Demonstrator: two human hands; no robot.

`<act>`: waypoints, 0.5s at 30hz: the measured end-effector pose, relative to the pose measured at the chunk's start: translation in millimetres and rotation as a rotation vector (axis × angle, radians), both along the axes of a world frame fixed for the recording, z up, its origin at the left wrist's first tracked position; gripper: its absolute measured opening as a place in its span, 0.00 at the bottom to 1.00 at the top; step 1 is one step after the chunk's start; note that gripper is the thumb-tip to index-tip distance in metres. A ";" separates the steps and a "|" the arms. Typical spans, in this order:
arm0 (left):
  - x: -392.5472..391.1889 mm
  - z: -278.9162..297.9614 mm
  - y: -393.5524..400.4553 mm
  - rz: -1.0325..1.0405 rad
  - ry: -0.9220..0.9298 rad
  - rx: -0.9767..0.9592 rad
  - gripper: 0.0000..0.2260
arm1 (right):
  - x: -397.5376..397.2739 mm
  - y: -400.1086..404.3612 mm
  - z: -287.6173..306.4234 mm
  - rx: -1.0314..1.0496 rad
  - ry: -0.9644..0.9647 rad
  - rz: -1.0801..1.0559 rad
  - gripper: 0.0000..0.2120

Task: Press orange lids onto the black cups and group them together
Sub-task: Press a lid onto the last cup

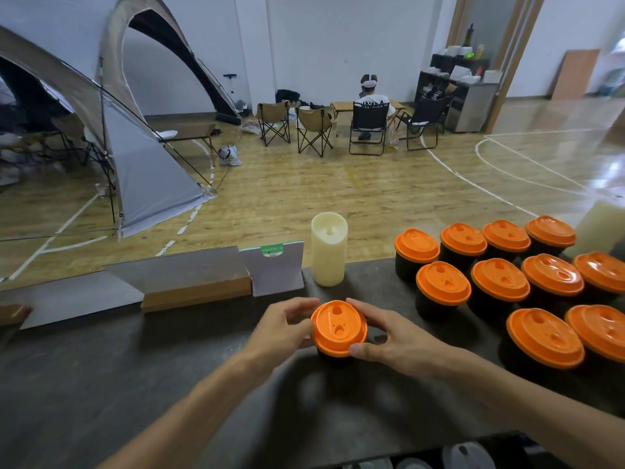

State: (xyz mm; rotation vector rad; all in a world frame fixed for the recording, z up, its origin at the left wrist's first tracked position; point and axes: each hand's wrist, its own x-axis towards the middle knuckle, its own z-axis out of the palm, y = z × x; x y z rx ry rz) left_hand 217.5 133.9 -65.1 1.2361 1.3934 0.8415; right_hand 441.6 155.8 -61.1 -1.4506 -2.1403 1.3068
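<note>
A: What do the hands have hold of at the dark, matte counter [135,384]?

B: Both are on one round orange plastic lid [339,328], which sits atop a black cup [333,357] at the middle of the counter. The left hand [280,328] curls its fingers round the lid's left rim; the right hand [392,336] cups the right rim, thumb against the near edge and fingers round the far side. Little of the cup shows beneath the lid.

A: Is the lid seated all the way?

B: That cannot be told from this view; it looks slightly tilted toward the camera.

A: And the other cups?

B: A cluster of ten lidded black cups [507,275] stands on the right of the counter, in three rough rows, close together or touching, well apart from the cup being handled.

A: Anything else on the counter?

B: A tall cream pillar candle [328,248] stands upright at the far edge, beyond the held cup. To its left is a small grey upright card with a green tab [272,269], then a low wooden-based sign [192,282]. Beyond lies a wooden gym floor with a grey tent [142,154], folding camp chairs [313,128] and a seated person [370,103] facing away.
</note>
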 end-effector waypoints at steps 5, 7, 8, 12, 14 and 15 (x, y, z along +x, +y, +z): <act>-4.6 19.5 32.9 -0.167 0.248 -0.023 0.06 | -0.3 1.0 0.4 -0.010 -0.014 0.000 0.45; -3.1 24.1 45.1 -0.211 0.286 -0.034 0.04 | -0.9 2.3 1.4 -0.006 -0.026 0.004 0.44; -1.7 25.6 50.3 -0.229 0.298 -0.038 0.05 | -1.1 3.3 1.5 -0.005 -0.034 0.004 0.44; 2.9 25.8 62.3 -0.239 0.375 -0.051 0.12 | -1.1 6.5 0.7 0.005 -0.069 -0.004 0.45; 3.8 23.5 61.5 -0.216 0.374 -0.053 0.13 | -0.5 6.9 1.7 0.014 -0.082 -0.002 0.45; 3.9 21.3 59.8 -0.194 0.359 -0.050 0.12 | -0.5 6.1 3.6 0.021 -0.090 -0.002 0.44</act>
